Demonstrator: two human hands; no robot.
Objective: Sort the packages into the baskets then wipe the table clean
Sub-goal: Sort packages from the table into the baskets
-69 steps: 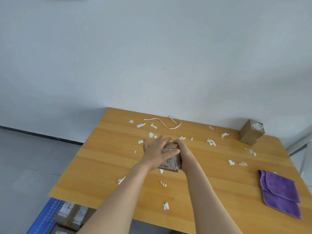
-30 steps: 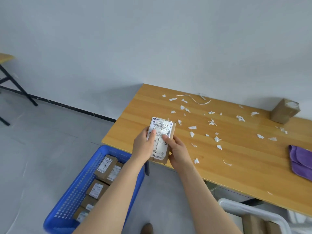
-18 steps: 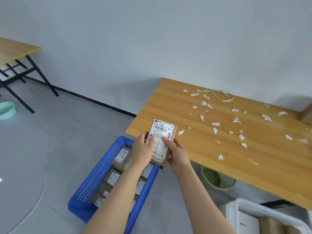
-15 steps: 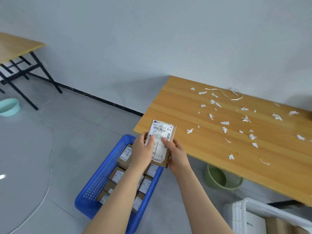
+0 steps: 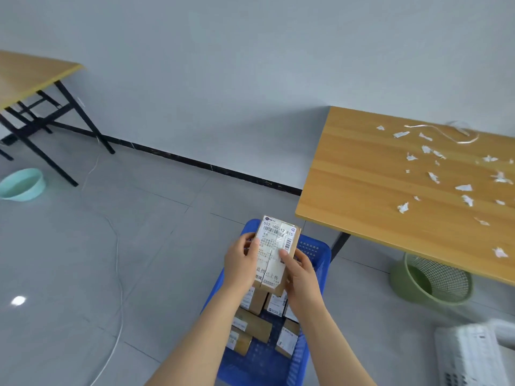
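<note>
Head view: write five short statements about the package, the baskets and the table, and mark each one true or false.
1. The left hand and the right hand both hold the package, with its label facing the camera. True.
2. Paper scraps lie on the table. True.
3. The package rests on the table. False: it is held in the air over the blue basket.
4. The blue basket is empty. False: several labelled boxes lie in it.
5. The green bin stands on the table. False: it stands on the floor, partly under the table's edge.
</note>
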